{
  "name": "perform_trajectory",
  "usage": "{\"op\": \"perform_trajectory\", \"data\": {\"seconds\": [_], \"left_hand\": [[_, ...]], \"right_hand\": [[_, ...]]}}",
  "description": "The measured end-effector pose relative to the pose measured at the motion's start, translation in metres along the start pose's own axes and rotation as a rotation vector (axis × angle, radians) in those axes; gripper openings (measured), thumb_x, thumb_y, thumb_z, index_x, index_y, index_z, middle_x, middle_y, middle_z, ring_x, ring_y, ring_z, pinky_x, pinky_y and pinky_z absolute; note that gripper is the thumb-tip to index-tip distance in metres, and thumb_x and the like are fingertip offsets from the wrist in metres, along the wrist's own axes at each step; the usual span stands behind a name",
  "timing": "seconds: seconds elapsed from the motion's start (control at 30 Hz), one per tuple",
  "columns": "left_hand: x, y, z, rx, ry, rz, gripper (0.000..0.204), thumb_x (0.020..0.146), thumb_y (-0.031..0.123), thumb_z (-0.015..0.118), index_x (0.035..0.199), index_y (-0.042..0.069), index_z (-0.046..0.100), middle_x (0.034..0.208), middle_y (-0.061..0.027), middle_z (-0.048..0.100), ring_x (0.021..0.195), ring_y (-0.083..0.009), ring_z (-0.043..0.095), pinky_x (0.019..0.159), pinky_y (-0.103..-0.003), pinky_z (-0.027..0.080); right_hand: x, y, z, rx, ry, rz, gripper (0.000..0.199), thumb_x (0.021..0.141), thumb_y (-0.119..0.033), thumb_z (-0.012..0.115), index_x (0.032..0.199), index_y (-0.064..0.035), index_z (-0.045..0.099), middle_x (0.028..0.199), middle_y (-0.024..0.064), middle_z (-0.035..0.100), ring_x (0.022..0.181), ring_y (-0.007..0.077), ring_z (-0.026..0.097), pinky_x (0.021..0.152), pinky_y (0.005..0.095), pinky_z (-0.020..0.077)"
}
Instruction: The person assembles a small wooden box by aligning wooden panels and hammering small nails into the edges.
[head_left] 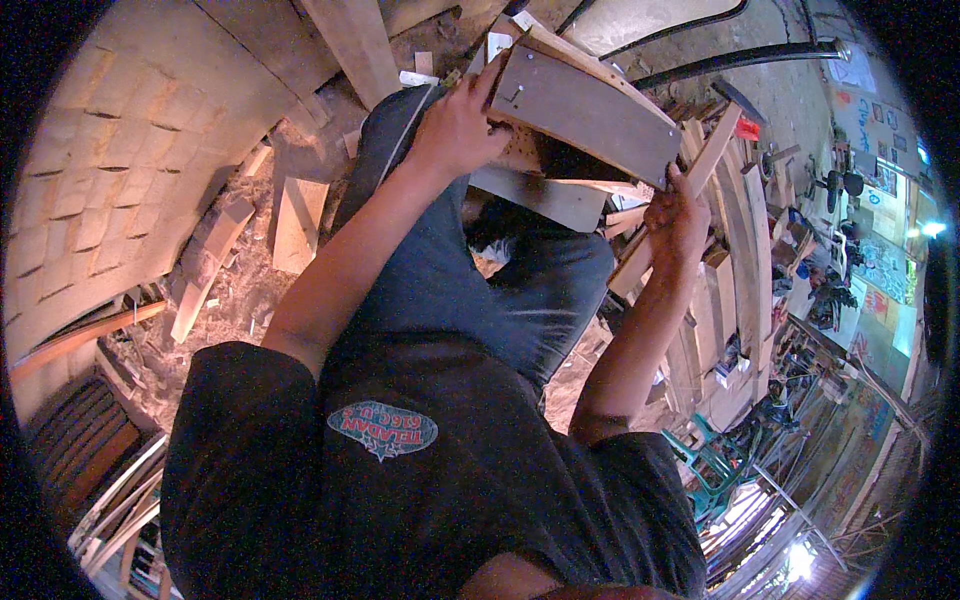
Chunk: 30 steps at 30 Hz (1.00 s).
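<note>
My left hand (458, 125) grips the near end of a wooden box-like frame (590, 110) with a dark grey panel on its face, resting over my knees. My right hand (677, 222) is closed around a long pale wooden slat (700, 165) that runs diagonally beside the frame's right end. A small bent nail or screw sticks out of the grey panel near my left fingers. I am seated, in dark trousers and a black shirt.
Loose wooden planks and offcuts (296, 222) lie on the dusty ground to the left. A stack of timber pieces (735, 290) stands at the right. Green plastic chairs (712, 470) sit at the lower right. A brick wall (110, 190) curves on the left.
</note>
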<state>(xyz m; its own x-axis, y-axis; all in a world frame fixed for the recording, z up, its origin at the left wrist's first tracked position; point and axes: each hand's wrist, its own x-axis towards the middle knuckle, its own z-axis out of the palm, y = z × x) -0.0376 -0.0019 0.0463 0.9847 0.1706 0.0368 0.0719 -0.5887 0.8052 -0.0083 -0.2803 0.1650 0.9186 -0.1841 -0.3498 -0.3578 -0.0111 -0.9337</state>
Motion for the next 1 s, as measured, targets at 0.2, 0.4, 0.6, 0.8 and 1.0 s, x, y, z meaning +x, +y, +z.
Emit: {"op": "perform_trajectory", "data": {"seconds": [0.2, 0.4, 0.6, 0.8, 1.0], "left_hand": [[-0.003, -0.001, -0.001, 0.000, 0.040, 0.069, 0.099, 0.074, 0.024, 0.071, 0.158, 0.018, 0.020, 0.125, -0.0310, 0.055, 0.104, -0.0513, 0.061, 0.093, -0.054, 0.052], [-0.002, 0.001, -0.003, -0.043, 0.028, 0.077, 0.097, 0.074, 0.023, 0.071, 0.158, 0.017, 0.021, 0.127, -0.0307, 0.055, 0.108, -0.0508, 0.060, 0.095, -0.054, 0.051], [-0.002, 0.002, -0.004, -0.023, 0.031, 0.079, 0.096, 0.074, 0.024, 0.071, 0.157, 0.014, 0.022, 0.129, -0.0308, 0.054, 0.111, -0.0512, 0.059, 0.097, -0.054, 0.051], [-0.004, -0.003, -0.002, -0.033, 0.048, 0.140, 0.103, 0.071, 0.022, 0.075, 0.158, 0.013, 0.020, 0.147, -0.0271, 0.042, 0.129, -0.0478, 0.048, 0.108, -0.051, 0.044], [-0.005, -0.001, 0.002, -0.302, 0.081, 0.303, 0.109, 0.071, 0.026, 0.082, 0.158, 0.012, 0.018, 0.158, -0.0175, 0.033, 0.143, -0.0386, 0.036, 0.117, -0.047, 0.033]], "right_hand": [[-0.002, 0.007, 0.004, -0.003, 0.079, 0.070, 0.026, 0.089, -0.019, 0.074, 0.083, -0.0097, 0.050, 0.057, -0.0023, 0.040, 0.042, 0.0095, 0.037, 0.039, 0.0278, 0.0251], [0.003, 0.020, 0.001, -0.002, 0.048, 0.038, 0.023, 0.089, -0.019, 0.073, 0.088, -0.0091, 0.053, 0.059, -0.0023, 0.040, 0.042, 0.0094, 0.037, 0.038, 0.0264, 0.0265], [0.001, 0.023, 0.003, -0.024, 0.050, 0.054, 0.027, 0.090, -0.029, 0.073, 0.082, -0.0114, 0.054, 0.060, -0.0034, 0.044, 0.045, 0.0099, 0.042, 0.040, 0.0268, 0.0315], [0.003, 0.029, 0.000, 0.044, 0.026, 0.085, 0.029, 0.090, -0.029, 0.073, 0.084, -0.0111, 0.052, 0.060, -0.0028, 0.043, 0.044, 0.0100, 0.041, 0.039, 0.0270, 0.0312], [0.001, 0.029, -0.003, 0.018, -0.034, 0.114, 0.026, 0.093, -0.031, 0.069, 0.087, -0.0132, 0.051, 0.059, -0.0050, 0.040, 0.044, 0.0080, 0.035, 0.040, 0.0243, 0.0264]]}}
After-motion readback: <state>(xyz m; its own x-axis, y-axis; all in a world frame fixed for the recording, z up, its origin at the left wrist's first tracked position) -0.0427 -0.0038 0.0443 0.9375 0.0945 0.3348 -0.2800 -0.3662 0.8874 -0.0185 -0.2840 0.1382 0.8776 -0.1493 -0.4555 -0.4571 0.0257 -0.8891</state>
